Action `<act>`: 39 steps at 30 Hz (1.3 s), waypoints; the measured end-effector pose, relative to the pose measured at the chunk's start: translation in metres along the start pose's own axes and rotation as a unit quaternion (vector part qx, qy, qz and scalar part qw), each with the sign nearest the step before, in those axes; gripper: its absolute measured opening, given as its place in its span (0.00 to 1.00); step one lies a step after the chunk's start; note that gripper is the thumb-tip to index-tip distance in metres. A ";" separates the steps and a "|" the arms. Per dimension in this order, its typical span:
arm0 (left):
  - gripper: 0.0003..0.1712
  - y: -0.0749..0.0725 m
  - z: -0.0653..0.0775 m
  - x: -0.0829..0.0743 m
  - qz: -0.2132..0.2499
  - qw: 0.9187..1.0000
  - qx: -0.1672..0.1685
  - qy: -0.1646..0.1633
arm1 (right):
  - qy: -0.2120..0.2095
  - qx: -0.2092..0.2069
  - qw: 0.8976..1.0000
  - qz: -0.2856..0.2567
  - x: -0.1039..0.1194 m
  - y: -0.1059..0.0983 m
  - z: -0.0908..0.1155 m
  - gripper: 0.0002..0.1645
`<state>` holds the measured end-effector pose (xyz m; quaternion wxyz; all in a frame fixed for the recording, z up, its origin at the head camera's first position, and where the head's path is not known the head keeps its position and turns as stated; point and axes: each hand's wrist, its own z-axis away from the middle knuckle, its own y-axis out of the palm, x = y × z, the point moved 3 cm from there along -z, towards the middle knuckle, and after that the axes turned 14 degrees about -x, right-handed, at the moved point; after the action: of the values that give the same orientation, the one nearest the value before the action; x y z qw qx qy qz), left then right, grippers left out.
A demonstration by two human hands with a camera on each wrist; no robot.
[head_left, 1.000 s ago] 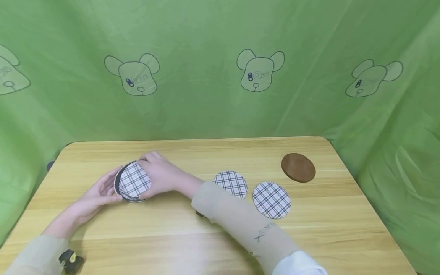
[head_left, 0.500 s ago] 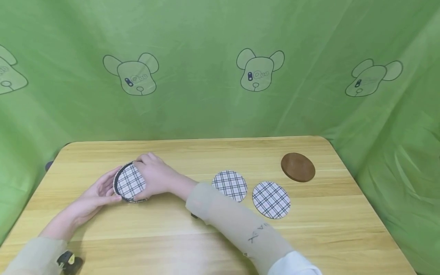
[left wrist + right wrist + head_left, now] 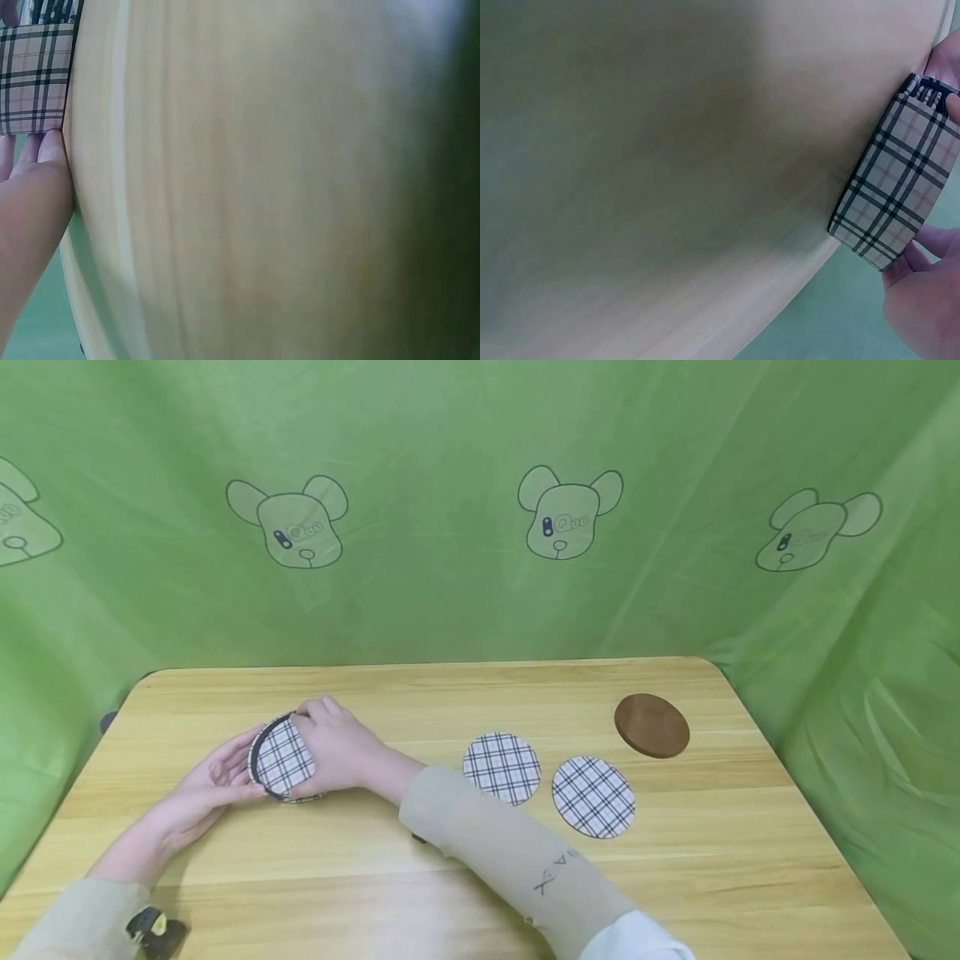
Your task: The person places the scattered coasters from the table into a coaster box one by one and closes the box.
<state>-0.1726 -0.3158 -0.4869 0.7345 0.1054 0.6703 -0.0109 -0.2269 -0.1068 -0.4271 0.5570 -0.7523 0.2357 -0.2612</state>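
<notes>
The left hand [image 3: 206,789] is curved round the left side of a plaid-walled round holder [image 3: 896,176], thumb and fingers touching its wall. The right hand [image 3: 341,747] spans a plaid coaster [image 3: 283,764] at the holder's mouth, gripping it between thumb and fingers, the thumb at the rim. The holder is near the tabletop's far left corner.

Three plaid coasters are visible: that gripped one, plus two lying flat right of the tabletop's middle, a left coaster [image 3: 501,767] and a right coaster [image 3: 594,797], just beside each other and apart. One brown disc [image 3: 652,725] lies near the far right corner of the tabletop [image 3: 712,885]. The one holder has a dark inner rim; with the right hand covering much of it, how many coasters are inside is hard to tell.
</notes>
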 end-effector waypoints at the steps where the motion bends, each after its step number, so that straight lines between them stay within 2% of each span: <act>1: 0.54 0.000 0.000 0.000 0.002 1.000 0.001 0.001 | 0.000 -0.001 1.000 0.001 0.000 0.000 0.000 0.68; 19: 0.55 0.000 0.001 0.000 -0.029 1.000 0.001 -0.008 | 0.010 -0.007 1.000 0.008 0.001 0.005 0.007 0.67; 30: 0.53 0.000 0.000 0.001 -0.026 1.000 0.006 0.002 | -0.003 -0.017 0.999 -0.033 -0.008 0.006 0.013 0.66; 39: 0.55 -0.001 0.000 0.000 -0.041 0.999 0.000 -0.010 | -0.006 -0.010 0.997 -0.073 -0.018 -0.002 0.019 0.64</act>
<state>-0.1725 -0.3166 -0.4866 0.7404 0.0775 0.6664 -0.0417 -0.2277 -0.0807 -0.4322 0.5299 -0.7748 0.1795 -0.2944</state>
